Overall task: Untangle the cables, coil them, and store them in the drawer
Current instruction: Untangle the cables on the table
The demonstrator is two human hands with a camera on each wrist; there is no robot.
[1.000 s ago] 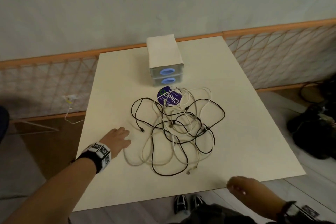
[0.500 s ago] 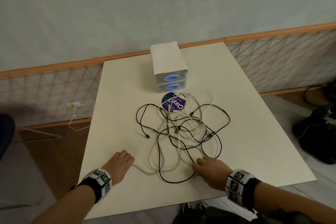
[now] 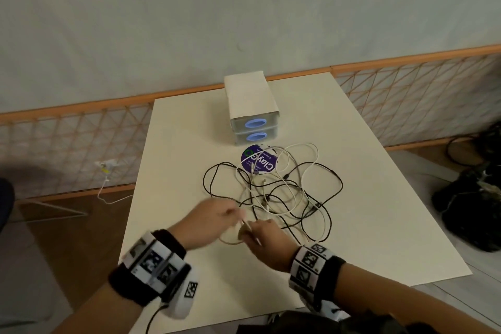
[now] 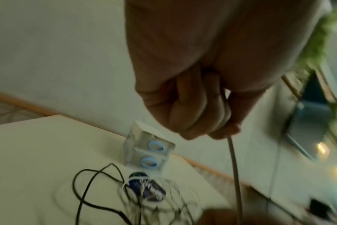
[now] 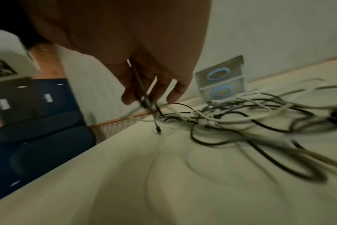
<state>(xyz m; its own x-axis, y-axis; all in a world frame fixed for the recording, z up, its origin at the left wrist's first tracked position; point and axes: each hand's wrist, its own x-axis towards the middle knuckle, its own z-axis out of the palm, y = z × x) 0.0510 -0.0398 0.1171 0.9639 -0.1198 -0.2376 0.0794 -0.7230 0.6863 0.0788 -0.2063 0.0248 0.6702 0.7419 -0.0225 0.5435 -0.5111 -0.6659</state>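
Both of your hands are at the near edge of the tangle: your left hand (image 3: 214,221) has its fingers curled around a pale off-white cable (image 4: 233,167), which hangs straight down out of the fist in the left wrist view, and your right hand (image 3: 267,241) pinches a thin strand between thumb and fingers, though blur in the right wrist view keeps you from telling for sure which cable that is. You stand at the broad cream rectangular table (image 3: 379,225), and the work on it is barely started. At its far end sits the small pale two-drawer box with blue oval handles (image 3: 253,114); both drawers look closed, and no cable shows in or on them. Between the box and your hands lies the knot of thin black and white cables (image 3: 273,192), spread in overlapping loops, with nothing coiled. Under its far side rests a round purple sticker-like disc with white lettering (image 3: 259,161), touching several strands. By the look of it you are only picking out a first cable, so separating, coiling and storing all remain to be done.
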